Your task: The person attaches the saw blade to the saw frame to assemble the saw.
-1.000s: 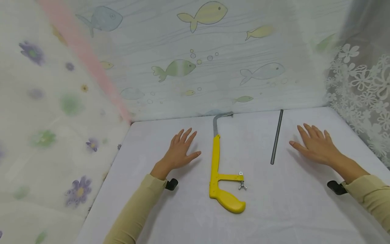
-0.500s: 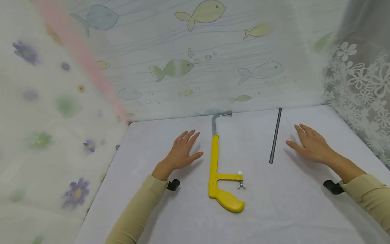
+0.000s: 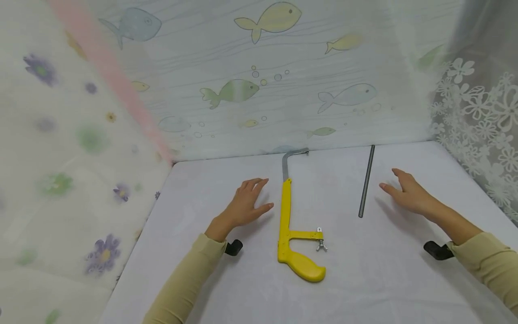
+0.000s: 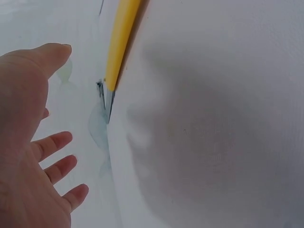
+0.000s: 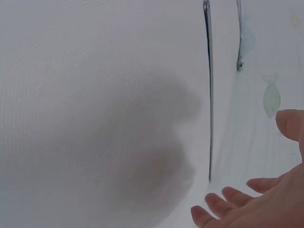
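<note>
A yellow hacksaw frame (image 3: 285, 211) with a grey metal front arm lies on the white table, its handle toward the person. A wing nut (image 3: 321, 245) sits on its short yellow cross arm, and no blade shows between the two ends. My left hand (image 3: 245, 204) hovers just left of the frame, fingers spread and slightly bent, holding nothing. Farther right lies a thin dark grey rod (image 3: 366, 182). To the right of that rod my right hand (image 3: 410, 194) is held over the table, thumb and fingers apart, nothing in it. Both hands cast shadows on the cloth.
A fish-patterned curtain (image 3: 243, 58) hangs along the table's back edge, close to the hacksaw's front end and the rod's far end. Flowered fabric (image 3: 81, 180) borders the left side, lace (image 3: 485, 112) the right. Black wrist mounts (image 3: 438, 250) hang under both sleeves.
My left hand has shifted slightly right toward the hacksaw frame, its fingers bending a little more. My right hand has drifted slightly left toward the rod. Hacksaw and rod have stayed put.
</note>
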A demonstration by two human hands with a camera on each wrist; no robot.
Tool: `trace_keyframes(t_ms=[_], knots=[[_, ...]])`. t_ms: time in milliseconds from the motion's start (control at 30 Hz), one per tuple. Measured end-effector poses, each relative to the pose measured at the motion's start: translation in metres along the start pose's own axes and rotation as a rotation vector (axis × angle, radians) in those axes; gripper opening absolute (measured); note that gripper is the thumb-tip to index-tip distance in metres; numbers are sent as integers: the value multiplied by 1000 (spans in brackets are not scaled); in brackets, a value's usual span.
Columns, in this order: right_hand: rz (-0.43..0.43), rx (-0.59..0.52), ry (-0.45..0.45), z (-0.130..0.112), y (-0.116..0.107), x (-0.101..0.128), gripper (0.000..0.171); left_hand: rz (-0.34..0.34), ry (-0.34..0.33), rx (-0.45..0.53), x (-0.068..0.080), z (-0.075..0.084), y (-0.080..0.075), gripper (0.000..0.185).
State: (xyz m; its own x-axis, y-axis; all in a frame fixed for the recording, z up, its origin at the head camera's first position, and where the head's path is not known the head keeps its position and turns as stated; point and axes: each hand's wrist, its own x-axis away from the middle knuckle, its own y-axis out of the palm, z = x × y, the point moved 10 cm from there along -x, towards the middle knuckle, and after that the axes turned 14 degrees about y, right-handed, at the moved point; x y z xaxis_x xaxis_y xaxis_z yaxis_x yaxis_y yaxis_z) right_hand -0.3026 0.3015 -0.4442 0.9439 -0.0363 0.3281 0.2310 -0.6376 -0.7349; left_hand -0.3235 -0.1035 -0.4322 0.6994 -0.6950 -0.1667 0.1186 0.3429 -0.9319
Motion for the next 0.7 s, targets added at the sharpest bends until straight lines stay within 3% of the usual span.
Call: trace_keyframes(t_ms=[333,700], knots=[[-7,-59,70,3,3,0,90,-1,20,42,-2,8,4,76],[13,-90,72,-8,6,1,87,8,24,125,-3,15,11,76]])
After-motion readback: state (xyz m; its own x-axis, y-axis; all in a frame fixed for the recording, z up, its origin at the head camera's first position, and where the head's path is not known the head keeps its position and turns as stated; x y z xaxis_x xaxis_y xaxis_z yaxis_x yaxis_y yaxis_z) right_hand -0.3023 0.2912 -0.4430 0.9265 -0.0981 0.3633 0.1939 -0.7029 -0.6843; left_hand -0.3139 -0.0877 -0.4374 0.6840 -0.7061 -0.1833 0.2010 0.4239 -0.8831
